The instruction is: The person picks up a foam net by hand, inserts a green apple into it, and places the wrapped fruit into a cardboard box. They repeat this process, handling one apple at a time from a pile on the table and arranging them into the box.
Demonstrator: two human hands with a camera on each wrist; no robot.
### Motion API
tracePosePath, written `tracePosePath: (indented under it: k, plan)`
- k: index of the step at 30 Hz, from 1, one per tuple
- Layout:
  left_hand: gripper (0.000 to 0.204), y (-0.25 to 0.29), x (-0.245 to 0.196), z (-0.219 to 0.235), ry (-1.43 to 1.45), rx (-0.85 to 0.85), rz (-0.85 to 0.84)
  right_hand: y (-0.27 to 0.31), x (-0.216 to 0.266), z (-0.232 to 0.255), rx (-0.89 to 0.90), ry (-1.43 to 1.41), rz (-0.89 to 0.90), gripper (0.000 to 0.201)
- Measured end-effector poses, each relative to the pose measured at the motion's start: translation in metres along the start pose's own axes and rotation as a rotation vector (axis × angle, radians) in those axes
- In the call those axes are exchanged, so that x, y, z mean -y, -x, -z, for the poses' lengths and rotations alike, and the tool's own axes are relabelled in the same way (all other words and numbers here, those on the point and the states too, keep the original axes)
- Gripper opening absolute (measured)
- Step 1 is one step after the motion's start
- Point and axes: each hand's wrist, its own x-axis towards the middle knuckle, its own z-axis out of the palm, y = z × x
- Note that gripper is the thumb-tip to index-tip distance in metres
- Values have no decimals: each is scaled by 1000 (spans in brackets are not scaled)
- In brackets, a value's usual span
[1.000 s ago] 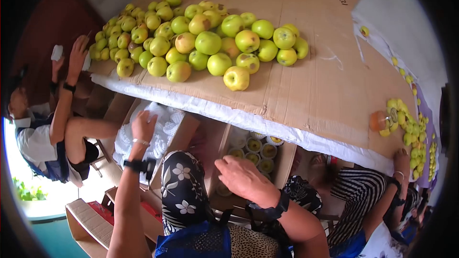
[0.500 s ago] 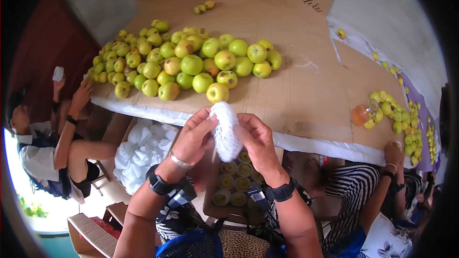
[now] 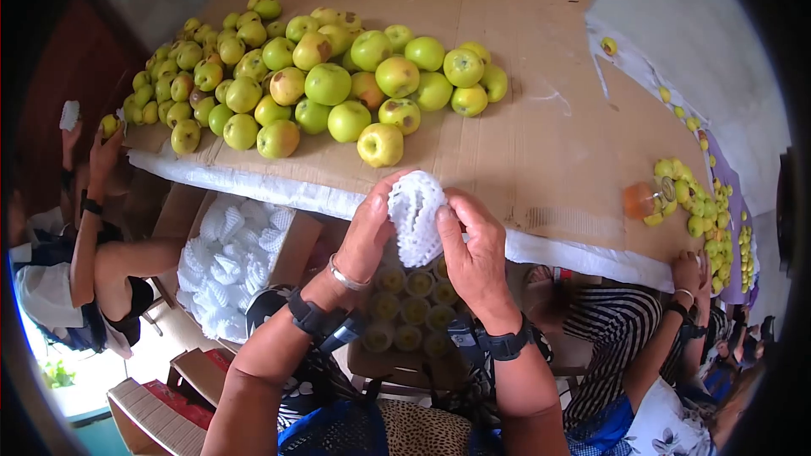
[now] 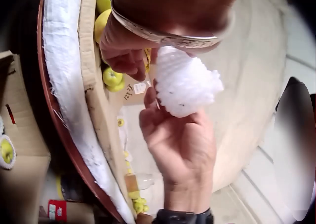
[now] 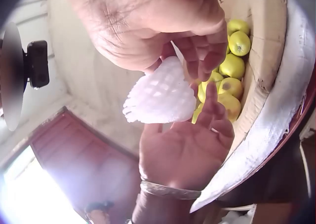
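A white foam net sleeve point(image 3: 415, 218) is held between both hands in front of the table edge. My left hand point(image 3: 365, 232) pinches its left side, while my right hand point(image 3: 475, 252) has thumb and fingers on its right side. The sleeve looks flattened, with a lengthwise gap showing in the head view. In the left wrist view the foam sleeve point(image 4: 185, 83) spans between the two hands, and its frilled edge faces away from the apples. Just beyond the hands, the nearest yellow-green apple point(image 3: 380, 145) sits by the cardboard edge.
Many apples point(image 3: 279, 84) lie heaped on the cardboard-covered table point(image 3: 541, 143). Below its edge stand a box of foam sleeves point(image 3: 228, 262) and a box of sleeved apples point(image 3: 414, 308). A jar point(image 3: 646, 198) lies at the right. Other people sit on both sides.
My left hand came from the box of sleeves and my right from above the apple box; both now meet at a foam sleeve. The sleeve has since been turned and spread wider.
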Motion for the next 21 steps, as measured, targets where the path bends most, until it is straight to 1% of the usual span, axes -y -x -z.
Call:
tracePosePath:
  k: [1,2,4,5,8,9,12,13,14,16,19,20,21]
  plan:
    - [56,-1,-6,3,-38,91,-42,-1,-1,-2,-21,52,40,20]
    - [55,1,-10,0,-126,52,-49,-1,-3,-3,-42,110,75,20]
    - [54,6,-21,-11,-297,-34,-67,0,-4,-6,-2,158,108,21]
    - [49,7,-20,-6,-71,-83,16,-1,-4,-10,23,173,129,22]
    - [44,8,-31,2,-87,-109,75,-1,-5,-13,41,9,60,24]
    - [32,7,-33,0,31,-160,90,-2,-5,-16,21,-98,17,26]
    - [28,9,-31,15,-67,-96,88,-5,-8,-19,40,-595,-265,29]
    - [25,8,-31,18,-88,-95,89,-5,-13,-21,39,-622,-278,31]
    - [24,8,-30,20,-21,-111,124,-3,-14,-24,32,-735,-383,33]
    - [25,1,-32,29,-32,-27,99,-3,-32,-24,77,-572,-348,34]
    - [26,-6,-34,27,-204,-82,-7,-9,-24,-23,132,-682,-407,36]
    - [26,-5,-32,26,-275,-107,-40,-11,-20,-27,86,-756,-476,39]
    - [26,-4,-33,25,-270,-97,-13,-9,-17,-27,78,-702,-418,36]
